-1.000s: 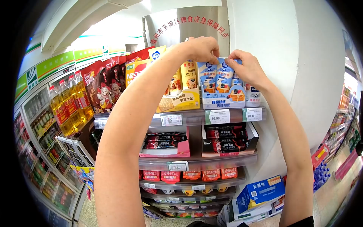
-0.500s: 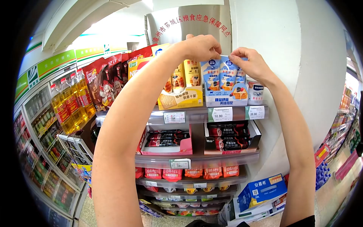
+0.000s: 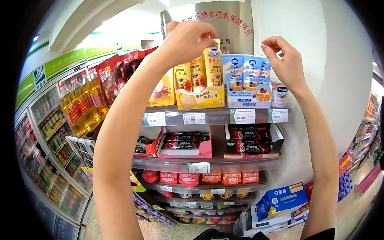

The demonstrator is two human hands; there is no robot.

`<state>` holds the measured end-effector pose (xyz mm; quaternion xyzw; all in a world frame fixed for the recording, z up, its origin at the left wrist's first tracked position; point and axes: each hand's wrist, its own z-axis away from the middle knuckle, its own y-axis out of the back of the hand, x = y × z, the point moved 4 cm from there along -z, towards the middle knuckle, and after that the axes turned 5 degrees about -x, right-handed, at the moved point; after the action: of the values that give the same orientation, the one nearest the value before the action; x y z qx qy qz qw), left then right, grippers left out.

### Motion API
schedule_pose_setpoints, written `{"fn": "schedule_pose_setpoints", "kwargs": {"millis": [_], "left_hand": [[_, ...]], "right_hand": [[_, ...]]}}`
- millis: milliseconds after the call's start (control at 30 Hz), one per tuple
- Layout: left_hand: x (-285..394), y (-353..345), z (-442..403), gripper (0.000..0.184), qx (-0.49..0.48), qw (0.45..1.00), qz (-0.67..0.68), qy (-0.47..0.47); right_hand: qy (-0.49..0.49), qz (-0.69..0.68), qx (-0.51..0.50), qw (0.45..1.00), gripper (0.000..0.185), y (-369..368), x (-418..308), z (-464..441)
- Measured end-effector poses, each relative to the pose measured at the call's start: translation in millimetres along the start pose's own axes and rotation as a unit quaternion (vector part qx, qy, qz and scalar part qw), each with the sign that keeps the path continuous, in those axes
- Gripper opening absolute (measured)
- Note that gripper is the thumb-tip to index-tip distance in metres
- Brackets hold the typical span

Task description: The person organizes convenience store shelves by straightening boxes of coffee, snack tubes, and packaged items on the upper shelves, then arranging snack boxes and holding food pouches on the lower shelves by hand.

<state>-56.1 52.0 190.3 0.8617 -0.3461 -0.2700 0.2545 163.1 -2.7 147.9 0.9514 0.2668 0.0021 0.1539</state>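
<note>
The left hand [image 3: 190, 40] is above yellow tubes [image 3: 197, 74], the right hand [image 3: 286, 62] near blue tubes [image 3: 251, 73], each grip narrowly open.

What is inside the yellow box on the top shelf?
The yellow box holds three yellow tubes standing upright in view. Its front panel covers their lower ends, and anything behind them is hidden.

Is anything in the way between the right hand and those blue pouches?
Nothing visible stands between them: the right hand hovers at the upper right of the blue pouches, though the exact gap is unclear.
</note>
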Motion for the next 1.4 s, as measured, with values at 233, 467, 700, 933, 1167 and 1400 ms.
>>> {"fn": "schedule_pose_setpoints", "kwargs": {"millis": [233,467,700,933,1167,1400], "left_hand": [[-46,-12,78,0.021,0.011,0.98,0.037,0.194],[-77,-9,52,0.025,0.128,0.98,0.037,0.15],[-77,-23,12,0.029,0.049,0.987,-0.023,0.154],[-80,-28,17,0.023,-0.006,0.986,0.015,0.168],[-103,-33,19,0.023,0.024,0.927,0.283,0.244],[-105,-32,15,0.016,-0.006,0.879,0.38,0.287]], "right_hand": [[0.092,-0.009,-0.056,0.994,0.014,-53,-45,-17],[0.097,0.076,-0.039,0.992,0.02,-96,-43,-68],[0.003,0.195,-0.199,0.96,0.032,-128,-57,-87],[-0.031,0.263,-0.288,0.92,0.036,-156,-61,-94],[-0.106,0.093,-0.303,0.943,0.027,-151,-46,-98],[-0.109,-0.009,-0.271,0.956,0.026,-136,-47,-98]]}}
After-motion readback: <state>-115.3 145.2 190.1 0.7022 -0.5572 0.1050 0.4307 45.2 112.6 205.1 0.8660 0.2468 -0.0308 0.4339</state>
